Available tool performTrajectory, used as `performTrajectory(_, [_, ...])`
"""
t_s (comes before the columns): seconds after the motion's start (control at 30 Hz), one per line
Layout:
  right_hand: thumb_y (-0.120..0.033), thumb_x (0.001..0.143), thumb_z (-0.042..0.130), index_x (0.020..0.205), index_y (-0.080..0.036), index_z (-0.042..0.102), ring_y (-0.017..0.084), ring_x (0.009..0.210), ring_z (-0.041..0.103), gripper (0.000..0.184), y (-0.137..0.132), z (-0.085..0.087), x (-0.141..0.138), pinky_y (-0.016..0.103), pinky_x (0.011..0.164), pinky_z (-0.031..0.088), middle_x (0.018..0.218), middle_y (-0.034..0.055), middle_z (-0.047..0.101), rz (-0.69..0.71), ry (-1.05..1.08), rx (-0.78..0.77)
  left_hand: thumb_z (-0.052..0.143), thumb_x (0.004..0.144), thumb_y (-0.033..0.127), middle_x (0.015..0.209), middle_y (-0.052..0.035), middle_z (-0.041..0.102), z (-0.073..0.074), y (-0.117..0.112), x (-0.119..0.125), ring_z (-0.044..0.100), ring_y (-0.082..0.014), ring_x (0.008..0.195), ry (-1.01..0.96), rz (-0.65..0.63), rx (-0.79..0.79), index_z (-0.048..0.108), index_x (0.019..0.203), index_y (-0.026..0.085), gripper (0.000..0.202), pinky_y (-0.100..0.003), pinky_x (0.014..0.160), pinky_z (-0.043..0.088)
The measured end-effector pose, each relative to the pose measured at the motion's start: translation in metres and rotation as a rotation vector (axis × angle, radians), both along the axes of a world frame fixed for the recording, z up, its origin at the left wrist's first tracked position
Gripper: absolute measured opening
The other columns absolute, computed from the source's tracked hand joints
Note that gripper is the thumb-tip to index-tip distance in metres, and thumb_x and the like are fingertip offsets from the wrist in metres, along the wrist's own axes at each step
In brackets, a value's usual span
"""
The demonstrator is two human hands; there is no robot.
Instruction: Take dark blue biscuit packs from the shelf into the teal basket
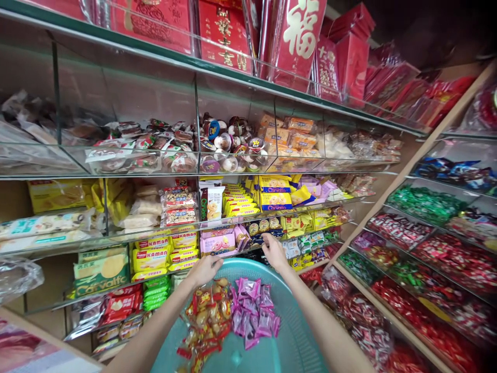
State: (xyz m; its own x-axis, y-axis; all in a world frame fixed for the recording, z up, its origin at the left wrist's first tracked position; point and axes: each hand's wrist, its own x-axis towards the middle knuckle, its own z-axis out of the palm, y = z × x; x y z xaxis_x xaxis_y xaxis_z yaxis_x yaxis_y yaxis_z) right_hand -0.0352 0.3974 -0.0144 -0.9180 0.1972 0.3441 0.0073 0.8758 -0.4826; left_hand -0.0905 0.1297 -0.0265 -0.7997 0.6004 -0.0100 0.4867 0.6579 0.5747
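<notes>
Hands apart. Left hand at far rim of green basket, fingers bent; cannot tell if I grip it. Right hand reaches past rim, fingertips near dark-blue packets on glass shelves; cannot tell if I hold any. In basket, between my forearms: gold-and-red wrapped sweets left, purple-wrapped sweets just beside, right.

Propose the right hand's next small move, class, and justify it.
Perhaps close the right hand on a dark-blue packet: it extends towards that row, though contact is unclear. The left hand is by the rim of the teal basin, which shows bare space beside its purple-wrapped pieces.
</notes>
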Motion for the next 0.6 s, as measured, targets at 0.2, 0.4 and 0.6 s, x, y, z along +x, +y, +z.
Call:
performTrajectory(0.2, [-0.001, 0.076, 0.038, 0.135, -0.018, 0.044, 0.025, 0.125, 0.04, 0.062, 0.025, 0.013, -0.037, 0.039, 0.101, 0.036, 0.14, 0.0079, 0.046, 0.129, -0.085, 0.25, 0.031, 0.088, 0.052, 0.083, -0.004, 0.07, 0.017, 0.036, -0.005, 0.063, -0.0198, 0.077, 0.007, 0.011, 0.014, 0.066, 0.085, 0.024, 0.045, -0.027, 0.065, 0.036])
performTrajectory(0.4, [-0.007, 0.083, 0.037, 0.135, -0.017, 0.043, 0.027, 0.13, 0.034, 0.053, 0.03, 0.015, -0.069, 0.05, 0.11, 0.021, 0.14, 0.0096, 0.047, 0.223, -0.102, 0.383, 0.03, 0.088, 0.052, 0.077, -0.0029, 0.068, 0.024, 0.05, -0.006, 0.062, -0.0198, 0.074, 0.001, 0.061, -0.015, 0.065, 0.081, 0.024, 0.045, -0.027, 0.062, 0.035])
performTrajectory(0.6, [-0.008, 0.084, 0.041, 0.134, -0.016, 0.043, 0.025, 0.128, 0.036, 0.051, 0.031, 0.002, -0.081, 0.046, 0.111, 0.02, 0.139, 0.0115, 0.048, 0.272, -0.068, 0.44, 0.028, 0.088, 0.055, 0.074, -0.0017, 0.066, 0.025, 0.048, -0.004, 0.061, -0.0187, 0.073, -0.004, 0.111, -0.041, 0.063, 0.078, 0.023, 0.048, -0.027, 0.064, 0.037])
